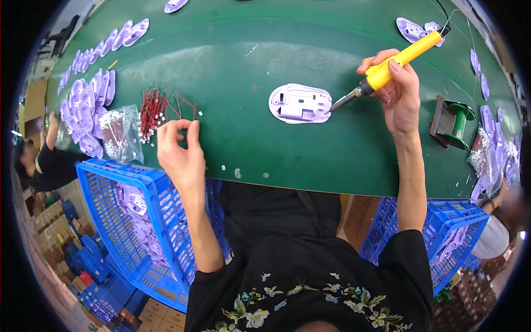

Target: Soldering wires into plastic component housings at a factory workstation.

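Observation:
My right hand [401,97] grips a yellow soldering iron [406,55], its metal tip pointing down to the left. That tip meets, or nearly meets, the right end of a pale purple plastic shell [293,103] lying flat on the green table. On the left, my left hand [182,152] has thumb and index finger pinched together beside loose red wires [177,102] with small white connectors. Whether a wire is between those fingertips is too small to tell. A bundle of red and black wires [150,113] lies just beyond this hand.
Purple shells [83,110] and a clear bag [121,133] are at the left; a solder spool [458,124] on a stand is at the right. Blue crates [133,171] flank me below the table edge [298,188]. Other people [50,166] sit at both sides.

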Action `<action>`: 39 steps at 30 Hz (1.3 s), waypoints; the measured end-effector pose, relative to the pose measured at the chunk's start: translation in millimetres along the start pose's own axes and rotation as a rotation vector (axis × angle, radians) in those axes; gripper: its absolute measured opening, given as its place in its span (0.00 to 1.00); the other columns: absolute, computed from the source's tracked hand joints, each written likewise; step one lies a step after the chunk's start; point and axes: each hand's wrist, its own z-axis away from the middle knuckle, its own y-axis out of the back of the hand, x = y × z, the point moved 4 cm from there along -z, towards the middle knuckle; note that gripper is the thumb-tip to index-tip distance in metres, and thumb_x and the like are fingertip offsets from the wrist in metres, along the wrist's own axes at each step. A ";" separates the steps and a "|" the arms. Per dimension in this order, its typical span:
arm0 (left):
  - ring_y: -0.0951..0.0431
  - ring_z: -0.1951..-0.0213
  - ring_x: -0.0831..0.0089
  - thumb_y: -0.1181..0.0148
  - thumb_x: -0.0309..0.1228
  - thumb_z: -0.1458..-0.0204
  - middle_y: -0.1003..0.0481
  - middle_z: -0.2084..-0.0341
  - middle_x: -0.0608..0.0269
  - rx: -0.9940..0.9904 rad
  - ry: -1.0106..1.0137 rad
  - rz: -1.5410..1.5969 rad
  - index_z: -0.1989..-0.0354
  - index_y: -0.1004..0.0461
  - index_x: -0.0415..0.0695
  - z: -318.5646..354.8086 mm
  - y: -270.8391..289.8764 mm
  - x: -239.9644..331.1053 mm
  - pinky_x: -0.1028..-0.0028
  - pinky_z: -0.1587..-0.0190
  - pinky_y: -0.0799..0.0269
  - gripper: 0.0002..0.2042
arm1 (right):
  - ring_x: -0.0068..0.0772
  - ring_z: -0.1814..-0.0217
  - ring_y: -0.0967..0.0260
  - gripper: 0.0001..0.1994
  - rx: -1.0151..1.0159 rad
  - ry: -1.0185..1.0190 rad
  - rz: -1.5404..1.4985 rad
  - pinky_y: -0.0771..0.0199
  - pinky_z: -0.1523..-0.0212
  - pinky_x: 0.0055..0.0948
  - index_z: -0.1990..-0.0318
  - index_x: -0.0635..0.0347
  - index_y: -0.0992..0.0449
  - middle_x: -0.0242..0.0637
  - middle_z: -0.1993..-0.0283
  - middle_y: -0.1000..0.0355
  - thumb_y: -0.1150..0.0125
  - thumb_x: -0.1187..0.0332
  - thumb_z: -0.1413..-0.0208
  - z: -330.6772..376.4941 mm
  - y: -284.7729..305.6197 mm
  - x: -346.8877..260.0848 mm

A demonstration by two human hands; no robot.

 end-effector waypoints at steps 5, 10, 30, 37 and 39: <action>0.29 0.68 0.79 0.35 0.28 0.43 0.24 0.72 0.69 -0.010 0.093 0.167 0.64 0.22 0.39 6.2 10.0 7.2 0.78 0.63 0.36 0.05 | 0.12 0.80 0.46 0.13 0.006 -0.023 0.019 0.43 0.78 0.15 0.58 0.62 0.29 0.48 0.63 0.23 0.47 0.59 0.37 0.3 -4.0 7.9; 0.28 0.66 0.78 0.36 0.24 0.44 0.24 0.71 0.67 -0.184 -0.031 0.366 0.63 0.22 0.38 27.9 -15.1 45.9 0.77 0.60 0.33 0.04 | 0.12 0.81 0.47 0.13 0.025 -0.027 0.060 0.43 0.79 0.15 0.58 0.62 0.30 0.49 0.63 0.23 0.46 0.59 0.37 -0.4 -2.4 14.1; 0.35 0.45 0.64 0.27 0.29 0.63 0.35 0.51 0.62 -0.077 -0.052 0.350 0.72 0.19 0.51 61.7 -66.0 104.5 0.64 0.47 0.49 0.09 | 0.09 0.82 0.50 0.13 0.020 0.022 0.118 0.46 0.81 0.13 0.60 0.61 0.29 0.44 0.64 0.22 0.43 0.59 0.39 0.6 -6.7 12.3; 0.33 0.46 0.65 0.26 0.30 0.61 0.33 0.52 0.63 -0.106 -0.061 0.310 0.71 0.18 0.51 60.6 -64.8 109.0 0.63 0.46 0.48 0.08 | 0.09 0.82 0.50 0.14 0.017 0.019 0.128 0.45 0.80 0.12 0.60 0.60 0.29 0.43 0.64 0.22 0.43 0.58 0.40 0.5 -5.5 12.0; 0.32 0.46 0.66 0.26 0.29 0.60 0.32 0.52 0.63 -0.114 -0.057 0.285 0.70 0.18 0.50 60.6 -64.7 109.3 0.63 0.45 0.46 0.08 | 0.09 0.82 0.50 0.14 0.021 0.017 0.131 0.45 0.80 0.12 0.60 0.60 0.29 0.44 0.64 0.22 0.43 0.57 0.40 0.5 -5.1 11.2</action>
